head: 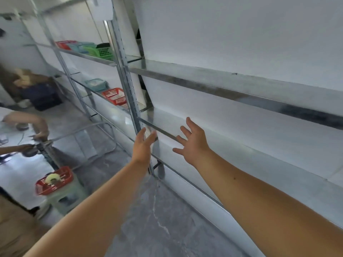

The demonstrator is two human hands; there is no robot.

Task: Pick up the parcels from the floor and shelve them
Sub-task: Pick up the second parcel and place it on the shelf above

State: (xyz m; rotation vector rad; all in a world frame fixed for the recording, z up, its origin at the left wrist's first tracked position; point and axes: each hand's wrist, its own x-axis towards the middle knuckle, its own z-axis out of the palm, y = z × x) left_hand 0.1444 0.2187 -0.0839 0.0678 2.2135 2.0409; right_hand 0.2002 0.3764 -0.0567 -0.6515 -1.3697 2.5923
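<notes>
Both hands were held open and gripped nothing. The left hand [143,145] reached out with straight fingers close together, just right of the slotted upright post [128,86], at the front lip of the shelf [259,156]. It was blurred, so I could not tell whether it touched the metal. The right hand [193,143], further right of the post, had its fingers fanned apart over the same lip.

That shelf was thin galvanised steel, flat and dull grey, with a folded front edge. Where the parcels lay I could not tell.

Left of the post, a red lattice basket [115,96] sat at the same level and a green one [101,51] a level higher. Far below and left of the post, a plastic stool [68,197] stood on the grey veined floor [157,229].
</notes>
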